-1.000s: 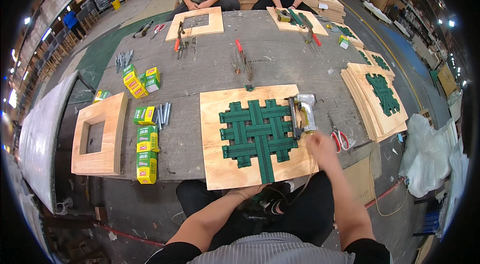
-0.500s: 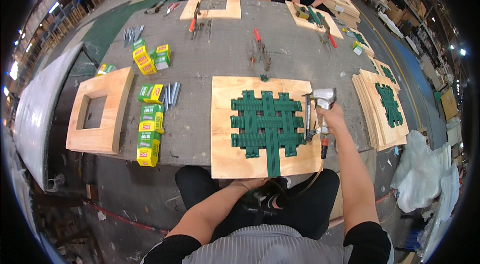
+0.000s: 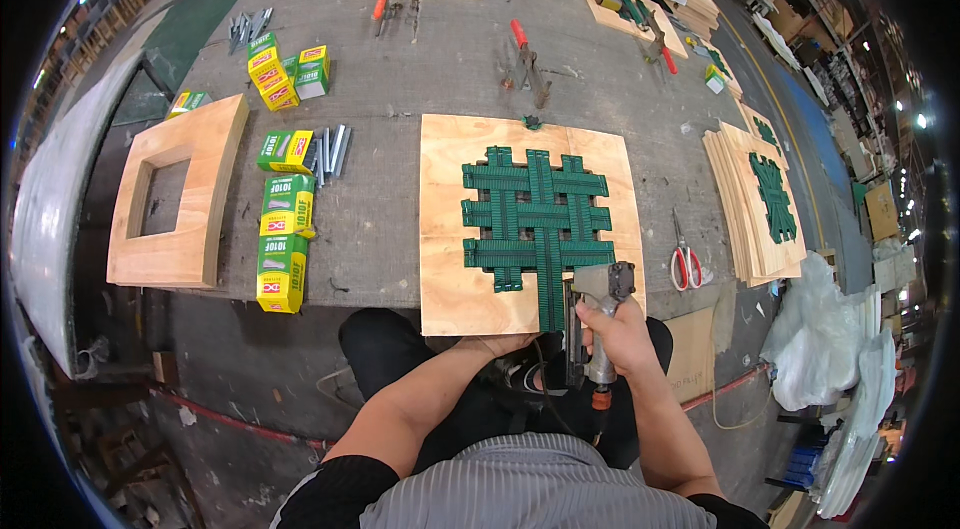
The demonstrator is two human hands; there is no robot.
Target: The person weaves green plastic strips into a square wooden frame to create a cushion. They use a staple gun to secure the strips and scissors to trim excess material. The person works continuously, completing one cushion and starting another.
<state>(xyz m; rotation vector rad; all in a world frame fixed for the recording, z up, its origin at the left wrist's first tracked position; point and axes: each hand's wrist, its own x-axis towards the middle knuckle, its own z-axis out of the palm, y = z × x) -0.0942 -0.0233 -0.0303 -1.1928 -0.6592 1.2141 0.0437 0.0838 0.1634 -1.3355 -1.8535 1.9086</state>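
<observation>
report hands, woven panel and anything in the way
Right hand gripping pneumatic staple gun; left hand at near edge of plywood panel, partly hidden. Green webbing woven across it, one strap reaching near edge. Staple gun overlaps panel's near side; scissors lie right.

The right hand (image 3: 617,337) has brought the stapler (image 3: 606,281) nearer the left hand (image 3: 505,345). Scissors (image 3: 686,269) have reappeared beyond the right hand.

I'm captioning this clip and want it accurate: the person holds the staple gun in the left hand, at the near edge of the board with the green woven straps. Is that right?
Not quite: the head view shows the staple gun in the right hand. It is at the near edge of the board with the green woven straps.
</observation>
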